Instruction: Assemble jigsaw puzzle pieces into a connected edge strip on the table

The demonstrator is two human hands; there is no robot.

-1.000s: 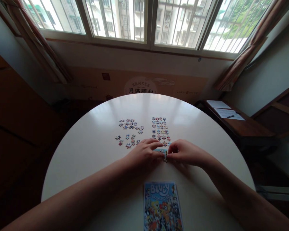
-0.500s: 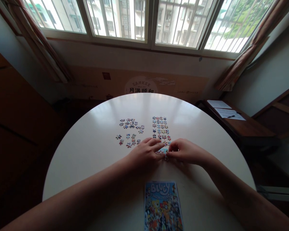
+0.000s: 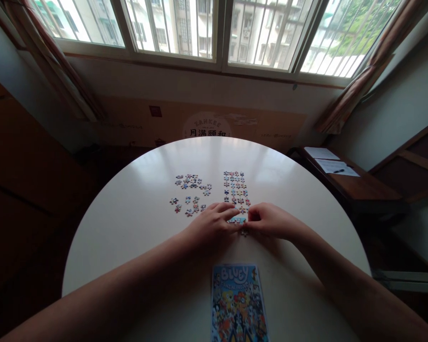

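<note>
My left hand (image 3: 214, 221) lies low over the table with its fingers apart, the tips resting at a small joined strip of jigsaw puzzle (image 3: 237, 220). At the strip's right end, my right hand (image 3: 273, 220) has thumb and forefinger pinched on a puzzle piece, mostly hidden by the fingertips. A single puzzle piece (image 3: 244, 233) lies just below the strip, near both hands. Beyond the hands, loose pieces stand in neat rows (image 3: 236, 185). Part of the strip is covered by my left fingers.
More loose puzzle pieces (image 3: 189, 180) are scattered left of the rows. A colourful "Bluey" picture sheet (image 3: 239, 304) lies at the near side of the round white table (image 3: 135, 204). Papers (image 3: 337, 167) and a pen rest on a brown bench at right.
My right fingertips have shifted slightly up along the strip's right end, and the piece below the strip shows more clearly. My left hand keeps nearly the same pose. The view has shifted slightly.
</note>
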